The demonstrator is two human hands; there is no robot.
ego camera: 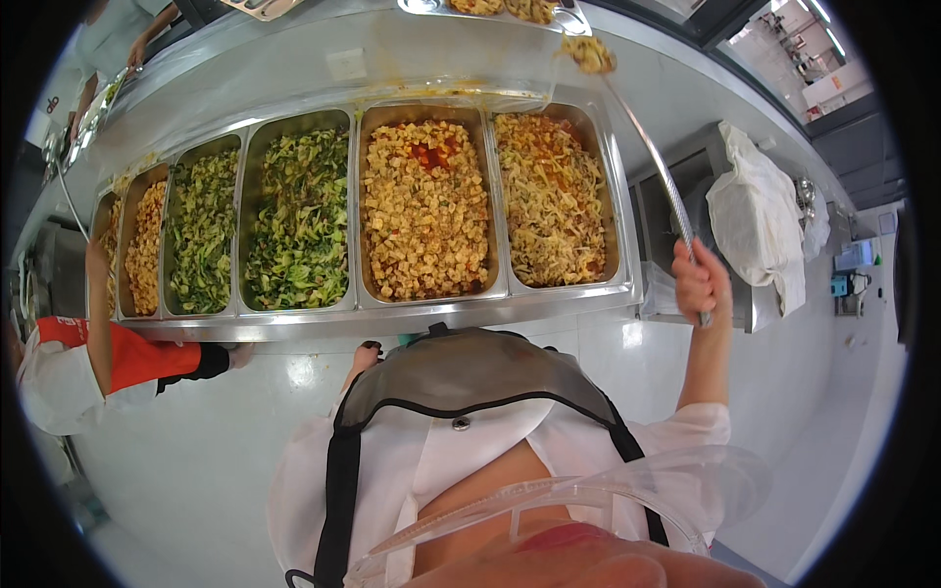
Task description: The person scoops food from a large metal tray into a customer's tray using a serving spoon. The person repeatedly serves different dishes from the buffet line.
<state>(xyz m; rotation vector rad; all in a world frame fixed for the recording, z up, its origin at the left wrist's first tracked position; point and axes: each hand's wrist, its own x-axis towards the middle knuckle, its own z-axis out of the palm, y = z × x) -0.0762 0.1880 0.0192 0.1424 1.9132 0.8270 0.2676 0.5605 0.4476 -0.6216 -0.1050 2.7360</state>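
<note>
My right hand (702, 283) is closed around the handle of a long metal serving ladle (658, 162). The ladle's bowl end holds a heap of shredded, yellowish food (588, 55) over the counter, near the corner of a metal compartment tray (570, 16) that carries food. Nearest the ladle is a steel pan of shredded vegetables (555, 198); left of it stands a pan of diced tofu in red sauce (426, 213). My left hand (365, 356) hangs low beside my apron, partly hidden; a small dark item shows at its fingers, too unclear to name.
Pans of chopped greens (298, 220) and more food continue leftward. At the left, a co-worker in a red apron (154, 356) reaches over the pans with a ladle. Across the counter a person's hand (137, 53) is near a tray. A white cloth (757, 213) lies at the right.
</note>
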